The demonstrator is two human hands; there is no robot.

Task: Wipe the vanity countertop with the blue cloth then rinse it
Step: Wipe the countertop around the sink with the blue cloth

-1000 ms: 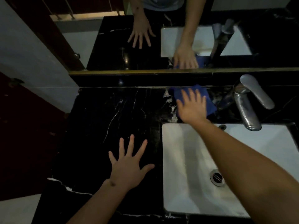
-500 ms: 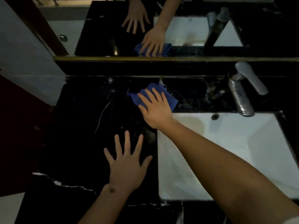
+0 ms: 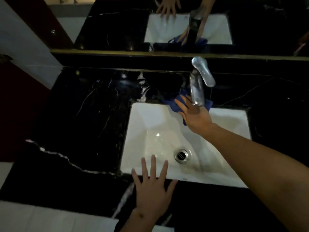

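The cloth (image 3: pixel 179 102), blue and bunched, lies on the back rim of the sink (image 3: pixel 150 124), right under the tap (image 3: pixel 197 91), part on the black counter (image 3: pixel 80 118) and part hanging over the white edge. The right hand (image 3: pixel 194 115) presses on it with fingers straight; the fingertips are hidden behind the spout, so how they lie there I cannot tell. The tap stands squarely in the way at the back, and only a narrow strip of counter runs between sink and mirror (image 3: pixel 117 27). Left of the sink the counter opens out wide, to the wall. The left hand (image 3: pixel 153 190) rests flat with fingers spread on the front edge, fingertips over the bowl, near the drain (image 3: pixel 181 155). One cloth, one tap, one sink, one drain, two hands
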